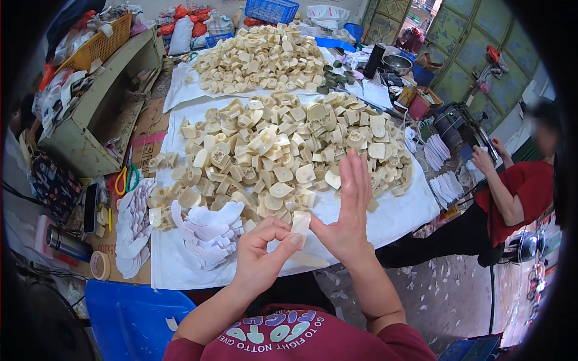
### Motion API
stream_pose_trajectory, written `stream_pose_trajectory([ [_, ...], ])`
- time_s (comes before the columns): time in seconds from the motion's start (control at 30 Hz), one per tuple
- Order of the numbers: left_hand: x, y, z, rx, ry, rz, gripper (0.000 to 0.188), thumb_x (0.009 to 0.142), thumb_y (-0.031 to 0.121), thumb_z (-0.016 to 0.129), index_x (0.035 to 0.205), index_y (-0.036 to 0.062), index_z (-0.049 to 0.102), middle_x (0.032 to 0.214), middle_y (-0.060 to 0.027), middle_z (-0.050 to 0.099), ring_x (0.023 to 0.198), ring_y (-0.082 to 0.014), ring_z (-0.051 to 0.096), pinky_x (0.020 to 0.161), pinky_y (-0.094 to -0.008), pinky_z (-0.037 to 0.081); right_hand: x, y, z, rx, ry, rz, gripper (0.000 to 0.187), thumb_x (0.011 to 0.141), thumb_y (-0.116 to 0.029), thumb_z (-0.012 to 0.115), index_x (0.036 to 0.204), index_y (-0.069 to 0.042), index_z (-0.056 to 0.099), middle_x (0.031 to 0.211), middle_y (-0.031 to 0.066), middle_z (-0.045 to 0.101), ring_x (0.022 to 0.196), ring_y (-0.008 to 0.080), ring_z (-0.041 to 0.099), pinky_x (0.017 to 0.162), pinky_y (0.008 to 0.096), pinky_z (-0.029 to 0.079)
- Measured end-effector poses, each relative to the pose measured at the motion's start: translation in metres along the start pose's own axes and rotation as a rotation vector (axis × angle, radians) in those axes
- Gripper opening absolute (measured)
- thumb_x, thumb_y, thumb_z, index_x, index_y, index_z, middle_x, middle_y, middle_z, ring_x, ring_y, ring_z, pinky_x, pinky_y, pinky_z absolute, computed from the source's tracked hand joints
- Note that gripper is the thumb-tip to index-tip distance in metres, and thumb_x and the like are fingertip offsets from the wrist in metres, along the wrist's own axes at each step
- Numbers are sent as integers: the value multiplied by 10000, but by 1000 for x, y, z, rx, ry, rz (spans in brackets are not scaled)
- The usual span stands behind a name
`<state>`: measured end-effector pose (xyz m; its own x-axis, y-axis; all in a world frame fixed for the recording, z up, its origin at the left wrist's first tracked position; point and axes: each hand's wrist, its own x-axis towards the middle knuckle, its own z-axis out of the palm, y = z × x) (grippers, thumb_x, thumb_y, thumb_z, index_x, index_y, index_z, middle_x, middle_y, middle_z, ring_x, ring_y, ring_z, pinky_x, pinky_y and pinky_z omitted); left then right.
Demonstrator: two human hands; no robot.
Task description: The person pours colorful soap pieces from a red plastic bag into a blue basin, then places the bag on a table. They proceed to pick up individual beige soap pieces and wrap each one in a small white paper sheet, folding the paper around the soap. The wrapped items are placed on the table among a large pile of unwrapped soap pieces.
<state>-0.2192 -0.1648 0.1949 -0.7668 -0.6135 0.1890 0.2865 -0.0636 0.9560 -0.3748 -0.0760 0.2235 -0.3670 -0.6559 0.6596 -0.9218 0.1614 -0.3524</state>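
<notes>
Above the near edge of the white-covered table, my left hand (265, 245) pinches a small pale cream piece (300, 224) between thumb and fingers. Whether that piece is a plastic part or a strip of paper cannot be made out. My right hand (350, 219) stands upright beside it, fingers stretched up and the thumb at the piece's right side. Beyond both hands spreads a large heap of cream plastic parts (271, 150), some flat and rounded, others hollow. To the left of my left hand lies a fanned stack of white cut-outs (212, 233).
A second heap of cream parts (259, 60) sits farther back. At the left are scissors (127, 179), more white cut-outs (133, 225), a tape roll (100, 265) and a thermos (69, 243). A blue chair (132, 316) stands lower left. A person (518, 192) works at the right.
</notes>
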Motion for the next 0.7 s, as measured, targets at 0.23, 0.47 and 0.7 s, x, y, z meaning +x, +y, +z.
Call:
stream_pose_trajectory([
  [0.23,6,-10,-8,192,29,174,84,813,96,726,856,36,685,908,-51,596,888,-151,560,789,-265,420,-9,4,15,426,-59,92,1083,647,-221,854,1490,-39,199,1540,172,221,1438,293,193,1151,466,163],
  [0.47,20,17,-21,430,-198,468,269,745,103,772,1006,83,709,1104,-75,622,1094,-249,566,1014,-433,332,-18,-8,21,1188,-329,508,1051,730,-224,826,1505,-29,142,1525,139,249,1406,237,260,1123,380,251],
  [0.7,34,21,-31,233,-482,468,265,745,115,772,1005,98,725,1116,-70,625,1104,-259,566,1049,-474,287,-15,-12,14,1618,-708,675,1094,705,-230,847,1519,-80,133,1478,96,313,1328,206,378,1060,344,351],
])
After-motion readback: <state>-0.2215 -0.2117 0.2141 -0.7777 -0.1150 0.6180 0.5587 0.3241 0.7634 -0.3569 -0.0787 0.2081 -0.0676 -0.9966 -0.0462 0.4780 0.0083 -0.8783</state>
